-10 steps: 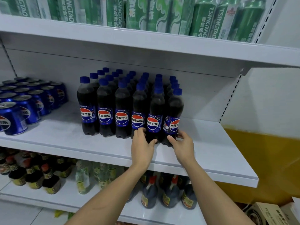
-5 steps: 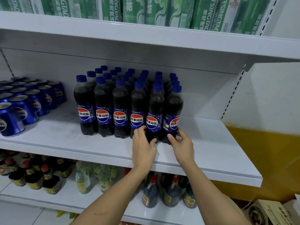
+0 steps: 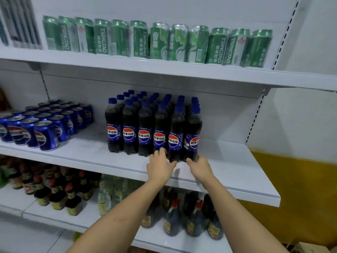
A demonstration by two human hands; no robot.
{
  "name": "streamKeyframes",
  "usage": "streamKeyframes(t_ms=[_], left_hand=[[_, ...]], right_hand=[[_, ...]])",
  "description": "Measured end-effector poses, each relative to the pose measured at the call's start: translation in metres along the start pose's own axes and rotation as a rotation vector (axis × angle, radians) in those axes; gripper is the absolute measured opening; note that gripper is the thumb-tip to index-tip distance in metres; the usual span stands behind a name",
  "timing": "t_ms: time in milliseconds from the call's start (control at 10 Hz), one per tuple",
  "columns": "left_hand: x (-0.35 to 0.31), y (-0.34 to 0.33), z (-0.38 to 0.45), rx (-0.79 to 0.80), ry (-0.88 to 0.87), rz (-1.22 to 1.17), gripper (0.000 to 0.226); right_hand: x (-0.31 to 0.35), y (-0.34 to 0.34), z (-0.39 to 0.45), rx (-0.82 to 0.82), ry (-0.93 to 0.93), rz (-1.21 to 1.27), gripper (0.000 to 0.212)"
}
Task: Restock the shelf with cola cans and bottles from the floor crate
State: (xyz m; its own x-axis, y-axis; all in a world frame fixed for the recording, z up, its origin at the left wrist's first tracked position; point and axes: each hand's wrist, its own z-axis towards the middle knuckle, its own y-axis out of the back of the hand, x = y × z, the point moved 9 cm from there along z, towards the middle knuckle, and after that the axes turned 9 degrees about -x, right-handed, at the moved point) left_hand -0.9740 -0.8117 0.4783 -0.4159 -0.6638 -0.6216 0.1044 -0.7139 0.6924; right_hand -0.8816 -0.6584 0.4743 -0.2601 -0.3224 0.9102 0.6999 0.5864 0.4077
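Observation:
Several rows of dark cola bottles [image 3: 145, 128] with blue caps stand in a block on the white middle shelf [image 3: 237, 172]. My left hand [image 3: 159, 166] holds the base of the fifth front bottle [image 3: 176, 137], fingers on its left, thumb on its right. At the right end of the front row, my right hand [image 3: 199, 166] holds the base of the last bottle [image 3: 193, 136]. Blue cola cans [image 3: 45, 133] are packed together at the left of the same shelf. The floor crate is out of view.
Green beer cans [image 3: 158, 42] line the upper shelf. The lower shelf holds dark sauce bottles [image 3: 193, 221] below my arms and small jars [image 3: 54, 196] to the left. Bare shelf lies right of the bottles. A cardboard box [image 3: 310, 248] shows at the bottom right.
The view has pulled back and tilted up, showing more of the upper shelf. Both hands stay at the bases of the two rightmost front bottles.

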Motion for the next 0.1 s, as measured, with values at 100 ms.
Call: streamKeyframes(t_ms=[100], left_hand=[[0.0086, 0.0166, -0.0065, 0.059, 0.032, 0.11, 0.057]], right_hand=[[0.0124, -0.0039, -0.0165, 0.052, 0.039, -0.047, 0.038]])
